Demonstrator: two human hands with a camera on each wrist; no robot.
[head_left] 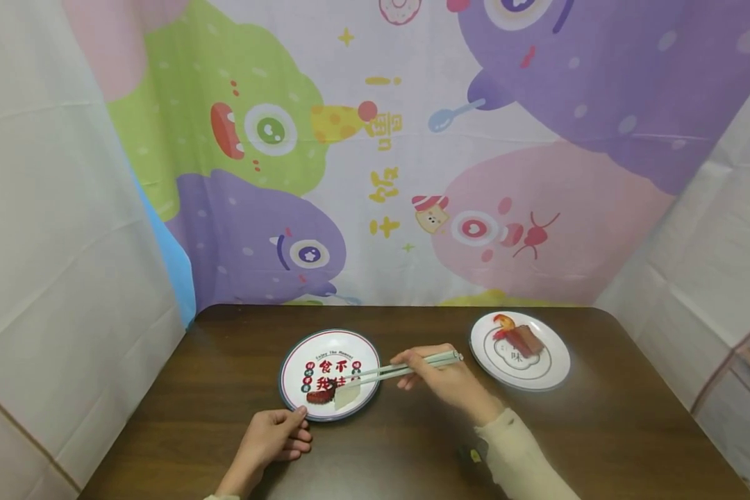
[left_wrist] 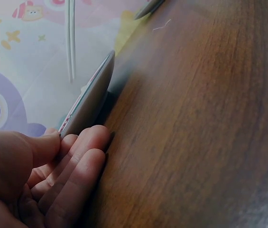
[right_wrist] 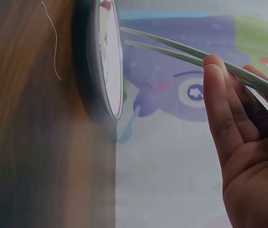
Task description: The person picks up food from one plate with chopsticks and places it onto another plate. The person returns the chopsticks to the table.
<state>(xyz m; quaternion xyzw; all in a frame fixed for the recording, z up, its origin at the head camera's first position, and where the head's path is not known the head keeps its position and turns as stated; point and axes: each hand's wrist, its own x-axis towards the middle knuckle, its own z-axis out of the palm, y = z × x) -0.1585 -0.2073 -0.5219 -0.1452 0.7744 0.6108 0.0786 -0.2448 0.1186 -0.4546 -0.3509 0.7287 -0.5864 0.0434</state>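
My left hand [head_left: 273,436] pinches the near-left rim of a white plate [head_left: 337,339] with red printed characters and a blue edge. The left wrist view shows the thumb on top of the plate [left_wrist: 90,102] and the fingers at its underside. A dark red-brown food piece [head_left: 320,396] and a pale flat slab [head_left: 348,396] lie on it. With my right hand [head_left: 453,382] I hold pale green chopsticks [head_left: 390,371] reaching over this plate. Slightly apart in the right wrist view, the chopstick tips [right_wrist: 124,30] are near the plate; whether they touch food I cannot tell.
At the right stands a second white plate [head_left: 553,364], carrying a brown slab [head_left: 525,340] and an orange-red curled piece [head_left: 505,323]. The dark wooden table [head_left: 375,458] ends at a cartoon-printed curtain [head_left: 375,271]. A small dark object with a yellow mark [head_left: 474,455] lies by the right sleeve.
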